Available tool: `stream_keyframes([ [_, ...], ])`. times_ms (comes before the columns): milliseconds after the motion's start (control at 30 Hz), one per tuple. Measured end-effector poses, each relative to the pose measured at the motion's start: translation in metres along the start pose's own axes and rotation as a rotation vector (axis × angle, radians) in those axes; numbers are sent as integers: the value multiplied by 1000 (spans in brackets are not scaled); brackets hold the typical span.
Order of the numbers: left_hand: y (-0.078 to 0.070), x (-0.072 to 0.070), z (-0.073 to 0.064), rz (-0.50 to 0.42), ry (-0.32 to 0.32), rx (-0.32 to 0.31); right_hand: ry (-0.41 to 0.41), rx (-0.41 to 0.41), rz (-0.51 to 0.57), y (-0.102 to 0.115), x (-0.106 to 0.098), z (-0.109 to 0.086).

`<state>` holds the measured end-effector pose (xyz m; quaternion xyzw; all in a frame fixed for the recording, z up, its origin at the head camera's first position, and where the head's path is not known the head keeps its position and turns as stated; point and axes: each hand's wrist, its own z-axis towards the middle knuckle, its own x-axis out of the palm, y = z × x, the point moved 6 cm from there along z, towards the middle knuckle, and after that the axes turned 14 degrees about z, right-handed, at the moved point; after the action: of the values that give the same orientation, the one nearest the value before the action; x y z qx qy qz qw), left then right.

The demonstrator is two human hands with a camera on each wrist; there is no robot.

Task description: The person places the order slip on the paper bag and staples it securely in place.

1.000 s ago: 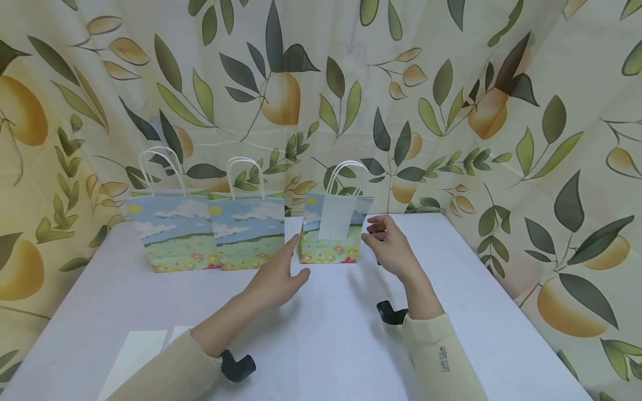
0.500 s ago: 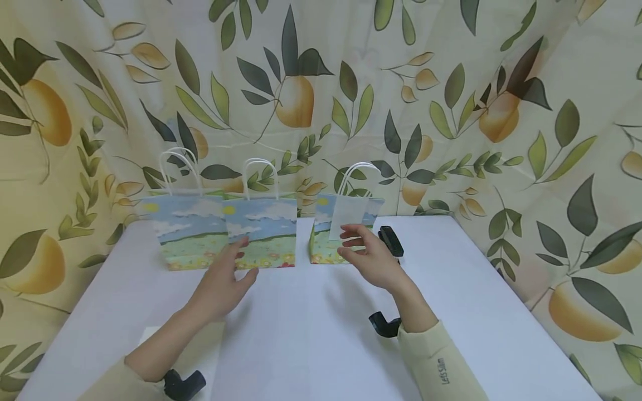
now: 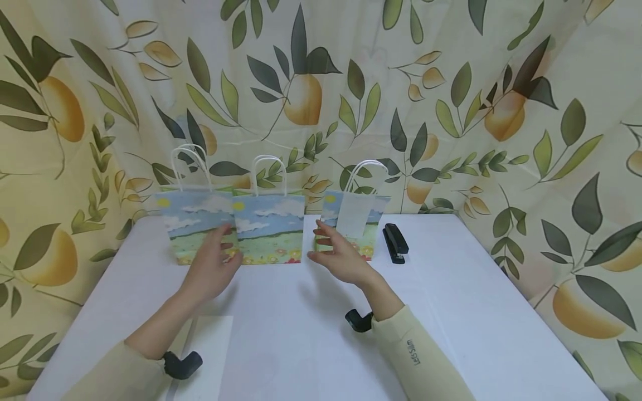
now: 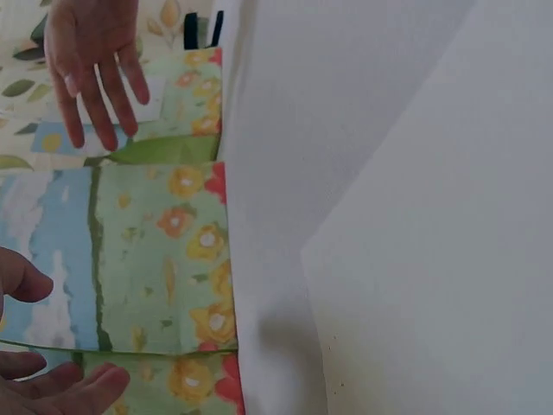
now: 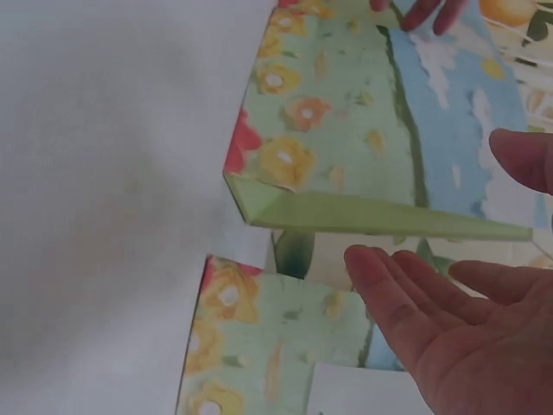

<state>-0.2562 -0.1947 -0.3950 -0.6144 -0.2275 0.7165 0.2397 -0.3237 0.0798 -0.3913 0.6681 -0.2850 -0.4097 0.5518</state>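
Three paper gift bags with a painted sky and flower meadow stand in a row in the head view. My left hand [image 3: 213, 264] is in front of the left bag [image 3: 193, 210], beside its border with the middle bag [image 3: 271, 225]. Its fingers are spread and hold nothing. My right hand [image 3: 343, 256] is before the left part of the right bag [image 3: 372, 236], fingers extended and nothing held. A white card [image 3: 353, 214] hangs on that bag's front. In the right wrist view the right fingers [image 5: 389, 298] lie near the gap between the middle and right bags; contact cannot be told.
A black stapler [image 3: 395, 243] lies right of the right bag. White paper sheets [image 3: 208, 351] lie at the front left of the white table [image 3: 481, 334], partly under the left forearm. A fruit-patterned curtain [image 3: 371, 83] hangs behind the bags.
My left hand has moved left, from beside the right bag to the left bag. My right hand has moved left across the right bag's front, uncovering the stapler. The bags keep their places.
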Motion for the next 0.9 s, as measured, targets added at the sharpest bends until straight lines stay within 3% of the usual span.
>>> stream_keyframes([
  [467,-2,3,14,9,18,-24,59,1,-5,0,15,8],
  [900,-16,-7,7,42,-36,20,86,-26,-37,14,6,-22],
])
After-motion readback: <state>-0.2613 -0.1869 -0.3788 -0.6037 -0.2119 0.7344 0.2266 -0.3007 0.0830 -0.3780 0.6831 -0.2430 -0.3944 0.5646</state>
